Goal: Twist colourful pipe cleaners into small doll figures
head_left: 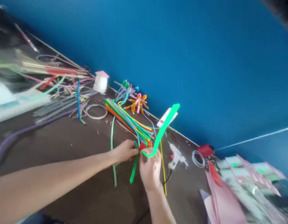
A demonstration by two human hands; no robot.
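A bright green fuzzy stem [162, 129] rises in a bend from my right hand [152, 169], whose fingers are closed on it. My left hand [125, 151] pinches the green and red fuzzy piece from the left, close to my right fingertips. Between both hands a small red fuzzy bit [142, 146] shows. Another green end [134, 170] hangs below it toward the table's front. Just beyond my hands lies a bundle of multicoloured fuzzy stems [129, 119].
Small fuzzy figures [139, 102] and a white pot with a pink top [101, 82] stand by the blue wall. A white glue gun [177, 157] lies right of my hands. Loose stems and a ring [96, 117] are left; pink sheets [224, 199] lie right.
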